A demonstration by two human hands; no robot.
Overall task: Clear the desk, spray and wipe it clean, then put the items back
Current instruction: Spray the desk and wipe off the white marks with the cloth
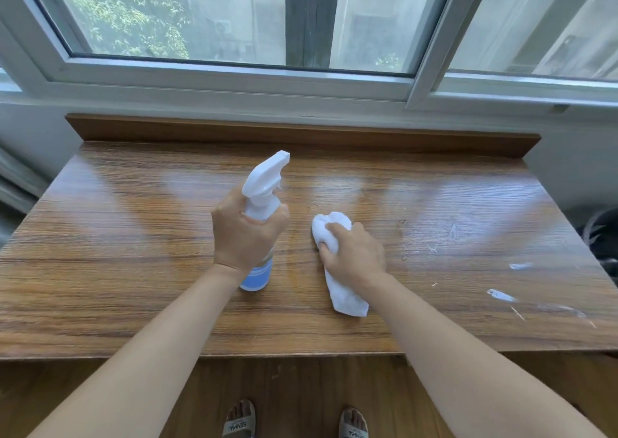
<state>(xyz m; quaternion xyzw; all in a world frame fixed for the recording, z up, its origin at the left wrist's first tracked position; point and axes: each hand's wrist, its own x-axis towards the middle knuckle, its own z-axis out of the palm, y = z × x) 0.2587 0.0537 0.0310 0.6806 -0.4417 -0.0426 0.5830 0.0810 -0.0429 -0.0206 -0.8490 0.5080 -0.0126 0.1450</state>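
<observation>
1. The step in hand looks like the spray-and-wipe stage: the brown wood-grain laminate surface (133, 243) carries none of its usual items, so clearing seems done and putting things back has not begun.

2. The left hand (245, 233) is wrapped around the neck of a translucent plastic spray bottle with a white trigger head and pale blue liquid (262, 203). The bottle stands near the middle of the surface, its base apparently resting there, and its nozzle points away toward the window.

3. The right hand (354, 253) is curled over a crumpled white cloth (346, 299), pressing it onto the surface just to the right of the bottle; a loose tail of cloth trails back toward the person.

4. The next move probably calls for a squeeze of the trigger over the right-hand part, then firm strokes of the cloth across it.

5. That part needs it most: white smears and flecks (501, 295) lie well to the right of the cloth.

6. The laminate is smooth and glossy, throwing back pale window light, so it should wipe easily. The cloth looks soft and absorbent; the bottle is rigid and slim, with a raised wooden ledge (301, 133) behind it.
</observation>
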